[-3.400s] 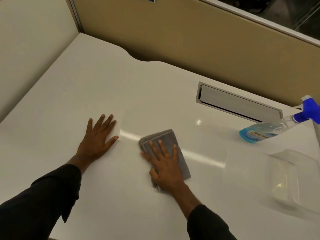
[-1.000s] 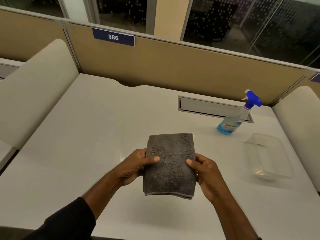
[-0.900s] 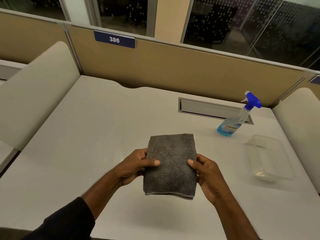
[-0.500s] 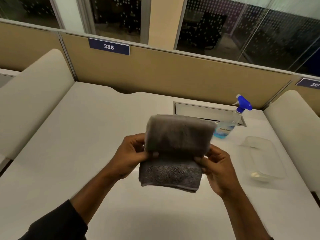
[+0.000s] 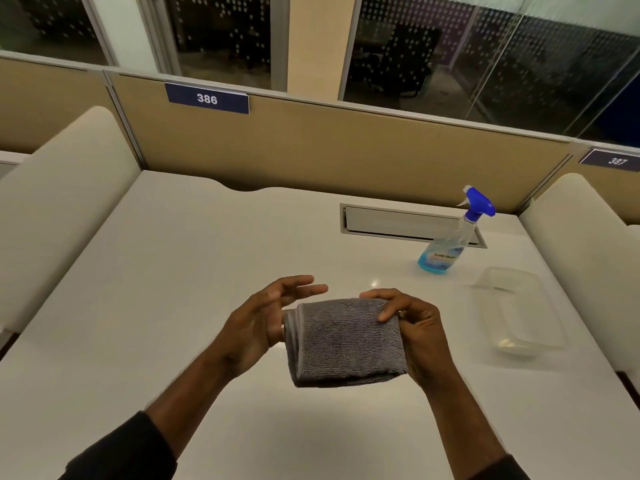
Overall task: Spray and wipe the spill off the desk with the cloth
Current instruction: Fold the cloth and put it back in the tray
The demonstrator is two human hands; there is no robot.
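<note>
A grey cloth point(image 5: 344, 341), folded into a thick square, is held in the air above the white desk point(image 5: 173, 271). My right hand point(image 5: 415, 330) grips its right edge, thumb on top. My left hand point(image 5: 263, 317) is against the cloth's left edge with its fingers spread apart, and I cannot tell whether its palm supports the cloth. A clear spray bottle point(image 5: 450, 244) with blue liquid and a blue trigger head stands at the far right of the desk, away from both hands. No spill shows on the desk surface.
An empty clear plastic container point(image 5: 519, 313) lies on the desk to the right of my hands. A recessed cable tray point(image 5: 398, 223) sits at the back, behind the bottle. Tan partitions and padded side panels point(image 5: 59, 209) enclose the desk.
The cloth was lifted off the desk and held up in both hands, then its top half was folded down. My left hand's fingers have now opened off the cloth.
</note>
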